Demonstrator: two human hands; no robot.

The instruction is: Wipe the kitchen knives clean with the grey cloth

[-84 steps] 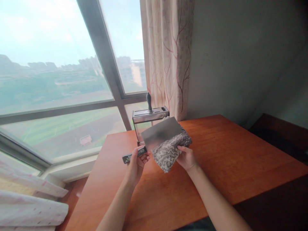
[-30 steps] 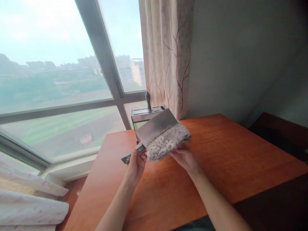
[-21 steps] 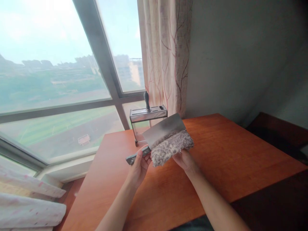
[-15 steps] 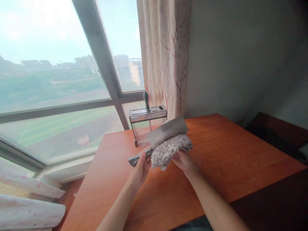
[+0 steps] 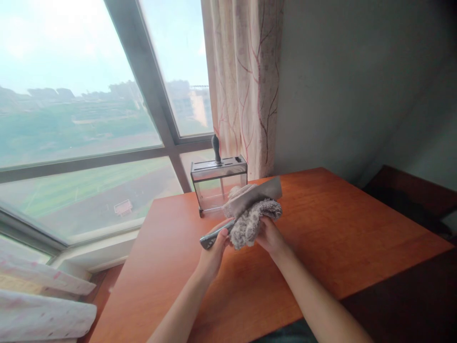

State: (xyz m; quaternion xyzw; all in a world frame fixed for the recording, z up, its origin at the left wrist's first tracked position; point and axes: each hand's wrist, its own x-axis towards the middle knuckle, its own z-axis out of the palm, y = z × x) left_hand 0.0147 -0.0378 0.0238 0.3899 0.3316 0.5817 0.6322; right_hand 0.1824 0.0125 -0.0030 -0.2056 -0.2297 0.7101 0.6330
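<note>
My left hand (image 5: pixel 216 250) is closed around the dark riveted handle of a cleaver (image 5: pixel 255 195), whose broad metal blade slants up to the right above the table. A fluffy grey cloth (image 5: pixel 248 224) is folded around the blade's lower edge and also shows behind the blade. My right hand (image 5: pixel 269 236) is closed on the cloth from the right, its fingertips hidden beneath it. Beyond both hands a clear-sided knife block (image 5: pixel 210 190) with a metal top stands upright, and a dark ribbed handle (image 5: pixel 216 150) sticks up out of it.
The brown wooden table (image 5: pixel 321 228) spreads beneath my hands. A large framed window (image 5: pixel 71 124) lies to the left and behind the knife block. A patterned curtain (image 5: pixel 250 85) hangs at the table's far edge, beside a grey wall (image 5: pixel 339 85).
The cleaver's handle has moved a little to the right and its blade has tilted. Cloth now shows behind the blade as well as in front.
</note>
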